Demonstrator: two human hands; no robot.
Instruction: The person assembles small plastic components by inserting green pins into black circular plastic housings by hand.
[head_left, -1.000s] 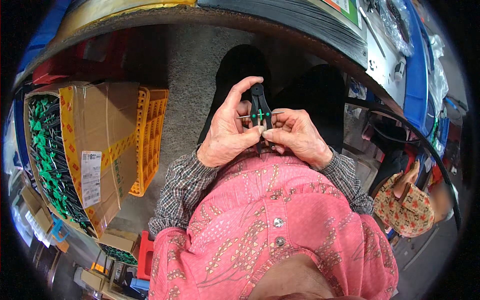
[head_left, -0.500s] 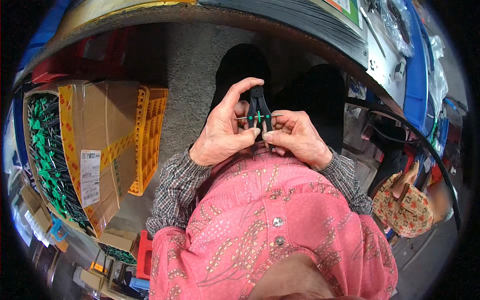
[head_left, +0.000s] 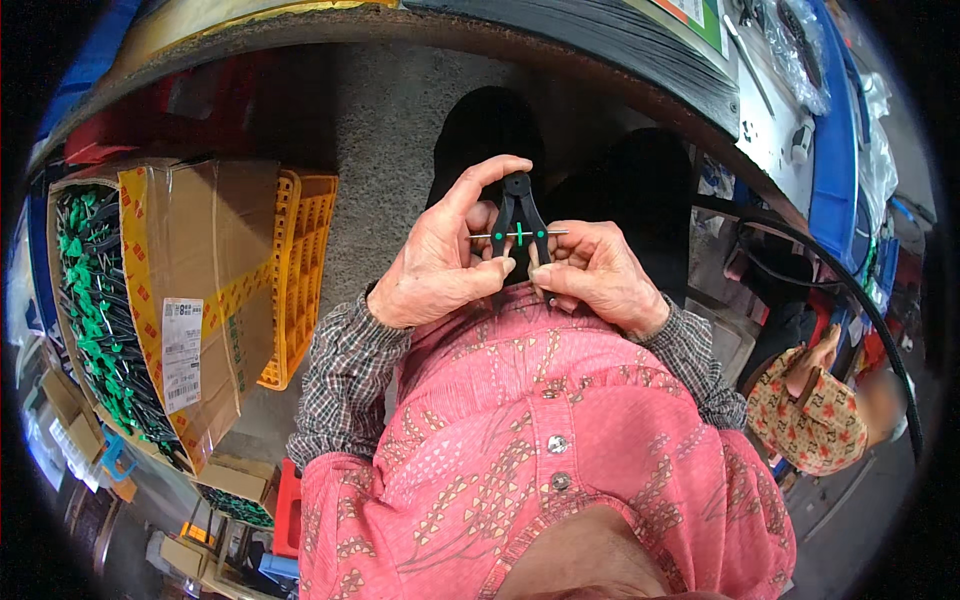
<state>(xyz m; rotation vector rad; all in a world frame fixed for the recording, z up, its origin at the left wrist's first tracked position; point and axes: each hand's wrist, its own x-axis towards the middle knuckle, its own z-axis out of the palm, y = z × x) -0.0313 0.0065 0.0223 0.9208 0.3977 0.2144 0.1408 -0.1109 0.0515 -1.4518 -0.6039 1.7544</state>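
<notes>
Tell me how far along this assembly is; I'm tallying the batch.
One black two-legged part is in hand: left hand and right hand pinch it, with a thin metal pin crossing both legs. The open cardboard box holds many black-and-green pieces; whether those are finished or waiting cannot be told.

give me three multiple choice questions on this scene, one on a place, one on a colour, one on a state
1. Where is the open cardboard box of black and green parts?
A. on the person's left
B. on the person's right
C. on their lap

2. What colour are the dots on the black forked piece?
A. red
B. green
C. white

3. How is the forked piece held?
A. by left hand and right hand together
B. by one hand
C. lying on the floor

Answers: 1 A, the box is left of the arms. 2 B, green spots along the thin rod. 3 A, both hands' fingers pinch it.
</notes>
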